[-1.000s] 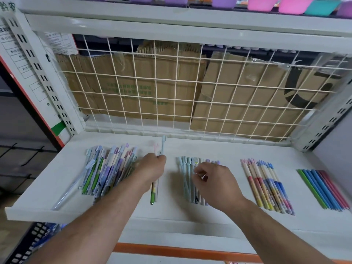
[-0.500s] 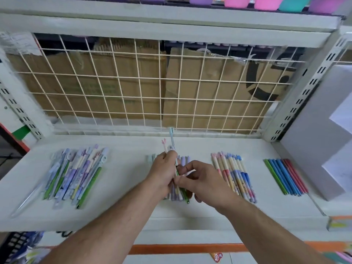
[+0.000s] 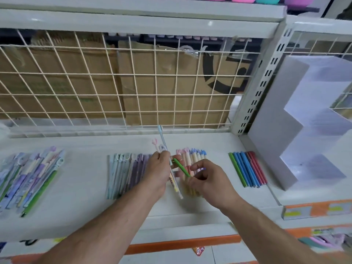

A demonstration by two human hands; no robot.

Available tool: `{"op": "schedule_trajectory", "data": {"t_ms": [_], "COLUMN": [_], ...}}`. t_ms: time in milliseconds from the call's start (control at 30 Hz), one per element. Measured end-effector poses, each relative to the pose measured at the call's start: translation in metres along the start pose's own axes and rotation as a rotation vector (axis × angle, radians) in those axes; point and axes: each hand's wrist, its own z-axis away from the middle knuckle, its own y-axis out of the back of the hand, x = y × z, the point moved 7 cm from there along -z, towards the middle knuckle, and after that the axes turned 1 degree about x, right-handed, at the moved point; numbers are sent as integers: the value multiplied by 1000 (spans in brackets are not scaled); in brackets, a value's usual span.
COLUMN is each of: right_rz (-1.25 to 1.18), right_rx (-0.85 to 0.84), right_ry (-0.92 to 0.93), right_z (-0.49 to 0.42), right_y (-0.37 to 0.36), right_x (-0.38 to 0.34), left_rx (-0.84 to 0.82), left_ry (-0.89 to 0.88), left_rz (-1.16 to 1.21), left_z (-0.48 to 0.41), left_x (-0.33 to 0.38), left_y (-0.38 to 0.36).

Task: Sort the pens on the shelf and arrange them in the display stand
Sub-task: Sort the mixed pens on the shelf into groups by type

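Currently, the sorting step is in hand. The left hand (image 3: 159,168) grips a small bundle of pens (image 3: 162,139) upright above the shelf (image 3: 85,187), fingers curled round the barrels. The right hand (image 3: 209,180) pinches a green pen (image 3: 181,166) just beside that bundle. A mixed pile (image 3: 32,174) lies at the left. The stepped display stand (image 3: 276,149) sits at the right, and no pens show in it. The next move probably calls for carrying the green pen right and laying it parallel to the green, blue and red row (image 3: 247,169).
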Motion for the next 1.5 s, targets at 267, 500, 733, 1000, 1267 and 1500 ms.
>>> {"op": "schedule_trajectory", "data": {"t_ms": [267, 500, 733, 1000, 1267, 1500], "right_rz": [298, 1140, 1141, 1239, -87, -341], "right_rx": [347, 161, 134, 94, 158, 45], "right_ry": [-17, 102, 191, 103, -59, -133], "right_z": [-12, -21, -38, -47, -41, -38], "right_y": [89, 84, 83, 90, 68, 25], "right_x": [34, 35, 40, 42, 10, -15], "left_rx": [-55, -80, -134, -199, -290, -380], "left_ry": [-4, -1, -8, -7, -26, -16], "left_rz": [39, -81, -73, -106, -179, -155], "left_z": [8, 11, 17, 21, 27, 41], "left_x": [-9, -15, -17, -19, -19, -7], "left_y": [-51, -70, -81, -80, -76, -50]}}
